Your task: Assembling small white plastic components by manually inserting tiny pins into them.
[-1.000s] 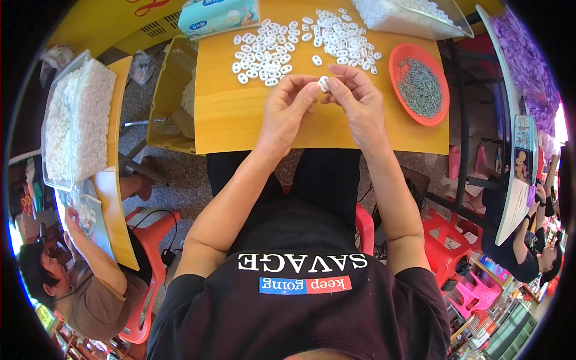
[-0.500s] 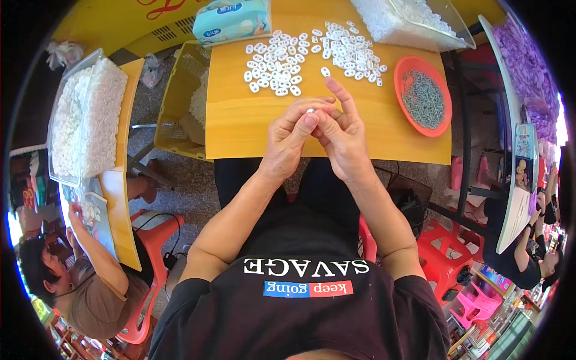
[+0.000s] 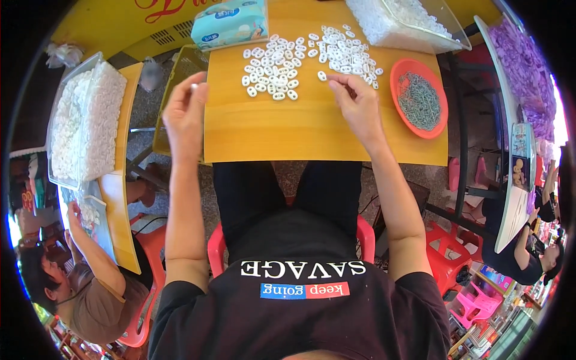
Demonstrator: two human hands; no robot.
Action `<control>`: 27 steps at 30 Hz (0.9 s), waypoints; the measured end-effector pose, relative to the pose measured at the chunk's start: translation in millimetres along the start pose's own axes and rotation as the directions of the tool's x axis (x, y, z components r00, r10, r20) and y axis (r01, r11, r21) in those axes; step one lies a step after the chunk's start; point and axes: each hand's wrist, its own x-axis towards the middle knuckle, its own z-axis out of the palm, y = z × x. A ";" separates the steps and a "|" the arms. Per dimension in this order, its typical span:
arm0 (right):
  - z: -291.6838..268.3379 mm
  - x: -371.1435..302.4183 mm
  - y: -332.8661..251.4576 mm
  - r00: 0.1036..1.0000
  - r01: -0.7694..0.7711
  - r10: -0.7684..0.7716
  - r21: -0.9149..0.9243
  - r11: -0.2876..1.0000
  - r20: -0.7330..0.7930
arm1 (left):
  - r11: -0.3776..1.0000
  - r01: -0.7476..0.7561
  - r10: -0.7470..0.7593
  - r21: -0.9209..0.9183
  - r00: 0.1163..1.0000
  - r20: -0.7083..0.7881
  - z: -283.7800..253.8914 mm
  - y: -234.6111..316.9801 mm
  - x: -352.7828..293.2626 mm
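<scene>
"Your left hand [image 3: 185,117]?"
"Pinching a white piece [image 3: 194,87], mostly hidden, by the bench [image 3: 276,135] edge."
"Your right hand [image 3: 359,108]?"
"Slightly parted, beside a two-holed white part [image 3: 322,76] on the bench; contact unclear."

White capitals [image 3: 303,269] run upside down across a black shirt [image 3: 300,327], above white lettering [image 3: 282,290] on a blue-and-red strip [image 3: 306,296]; blue ovals [image 3: 227,13] label the pack [image 3: 240,30] at the worktop's [image 3: 264,135] far left corner; red script [image 3: 174,6] crosses a yellow panel [image 3: 111,27].

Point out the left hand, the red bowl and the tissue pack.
Left hand [image 3: 185,115], head view: middle of the hand.
Red bowl [image 3: 414,65], head view: its far inner wall.
Tissue pack [image 3: 231,27], head view: middle of its near side.
</scene>
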 end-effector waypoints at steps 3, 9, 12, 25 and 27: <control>5.1 14.0 -3.4 0.982 0.176 -0.184 -0.189 0.966 -0.030 | 0.850 -0.178 0.240 0.496 0.969 -0.064 -34.9 -31.3 23.0; 15.8 21.7 2.4 0.946 0.305 -0.319 -0.482 0.821 0.056 | 0.840 -0.260 0.338 0.477 0.937 -0.085 -16.7 -21.9 5.1; 14.7 18.6 3.6 0.941 0.311 -0.337 -0.501 0.808 0.040 | 0.923 -0.302 0.310 0.237 0.951 0.004 18.8 -10.3 -11.7; 8.3 -3.5 6.6 0.907 0.387 -0.417 -0.506 0.771 0.058 | 0.968 -0.247 0.198 0.052 0.871 0.449 121.6 0.4 -60.9; 9.2 -8.5 3.3 0.899 0.420 -0.432 -0.413 0.808 0.068 | 0.979 -0.201 0.168 0.031 0.887 0.430 124.6 -3.2 -61.1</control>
